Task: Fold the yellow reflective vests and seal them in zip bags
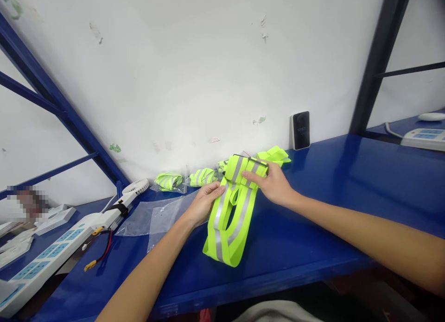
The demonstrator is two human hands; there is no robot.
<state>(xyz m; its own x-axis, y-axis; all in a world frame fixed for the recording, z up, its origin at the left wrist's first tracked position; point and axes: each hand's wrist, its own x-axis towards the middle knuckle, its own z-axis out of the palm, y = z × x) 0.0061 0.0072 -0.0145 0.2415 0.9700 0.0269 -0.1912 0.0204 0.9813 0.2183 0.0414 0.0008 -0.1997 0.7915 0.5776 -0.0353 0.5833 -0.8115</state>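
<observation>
A neon yellow reflective strap vest [229,220] with silver stripes lies on the blue bench [330,206], its looped straps trailing toward me. My left hand [203,202] pinches the straps at their left side, just below the folded part. Fingers of my right hand [273,183] close over the folded upper end of the same vest. Both hands grip it near the wall.
Clear plastic bags [156,217] lie left of the vest. Two bagged folded vests [168,180] [203,176] and another loose one [276,154] sit by the wall. A small clock [301,129], white power strips [52,255] [426,137], a small fan [135,186] and blue rack posts surround the spot.
</observation>
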